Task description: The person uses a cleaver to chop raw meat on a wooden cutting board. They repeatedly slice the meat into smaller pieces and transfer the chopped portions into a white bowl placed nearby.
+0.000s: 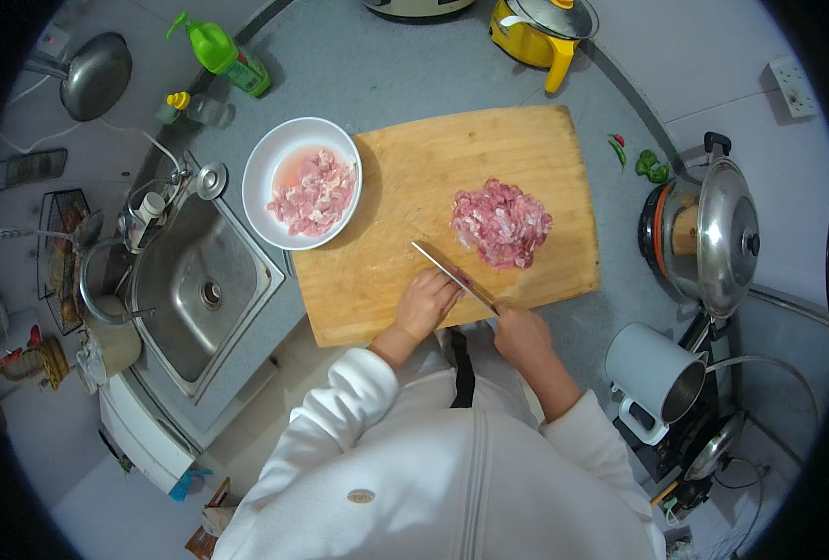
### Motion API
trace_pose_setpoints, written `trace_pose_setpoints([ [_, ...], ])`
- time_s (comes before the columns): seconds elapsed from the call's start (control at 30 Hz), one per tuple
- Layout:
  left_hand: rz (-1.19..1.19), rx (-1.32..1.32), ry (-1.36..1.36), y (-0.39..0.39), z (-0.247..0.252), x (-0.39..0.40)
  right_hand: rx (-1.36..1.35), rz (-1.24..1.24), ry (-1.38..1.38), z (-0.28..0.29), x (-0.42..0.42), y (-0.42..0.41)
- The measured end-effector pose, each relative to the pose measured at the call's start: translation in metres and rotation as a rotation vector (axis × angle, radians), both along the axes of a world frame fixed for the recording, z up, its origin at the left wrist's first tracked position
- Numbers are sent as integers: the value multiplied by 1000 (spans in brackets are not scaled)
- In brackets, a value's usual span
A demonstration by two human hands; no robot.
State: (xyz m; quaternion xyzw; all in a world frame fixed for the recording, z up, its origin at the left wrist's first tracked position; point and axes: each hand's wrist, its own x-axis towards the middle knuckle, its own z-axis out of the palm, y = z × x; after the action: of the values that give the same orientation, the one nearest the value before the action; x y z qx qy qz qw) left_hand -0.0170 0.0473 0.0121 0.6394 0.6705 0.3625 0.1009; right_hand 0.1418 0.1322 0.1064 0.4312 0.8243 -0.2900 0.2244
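My right hand (523, 336) grips the handle of a kitchen knife (444, 263) at the near edge of the wooden cutting board (400, 175). The blade slants away to the left over the board. Close along its left side, my left hand (425, 302) has curled fingers pressed on a small piece of raw meat (465, 278), mostly hidden by fingers and blade. Beyond the knife, to the right, lies a heap of sliced raw meat (502, 224). A white bowl (255, 187) at the board's left holds more raw meat pieces in pinkish liquid.
Left of the board is a stainless steel sink (183, 294) with a curved faucet (92, 280). Behind stand a green pump bottle (225, 56) and a yellow electric pot (533, 42). Chili peppers (618, 148), a lidded glass pot (687, 231) and a light-blue pitcher (649, 367) are at right.
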Motion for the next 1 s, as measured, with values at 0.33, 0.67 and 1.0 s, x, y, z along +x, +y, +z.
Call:
trace_pose_setpoints([
  [0.33,21,-58,-12,1,0,1,14,43,-39,-6,-6,4],
  [0.67,10,-16,-30,1,-5,4,74,67,86,-40,-26,10],
  [1.0,0,78,-60,-4,-4,-3,35,-26,6,11,1,14],
])
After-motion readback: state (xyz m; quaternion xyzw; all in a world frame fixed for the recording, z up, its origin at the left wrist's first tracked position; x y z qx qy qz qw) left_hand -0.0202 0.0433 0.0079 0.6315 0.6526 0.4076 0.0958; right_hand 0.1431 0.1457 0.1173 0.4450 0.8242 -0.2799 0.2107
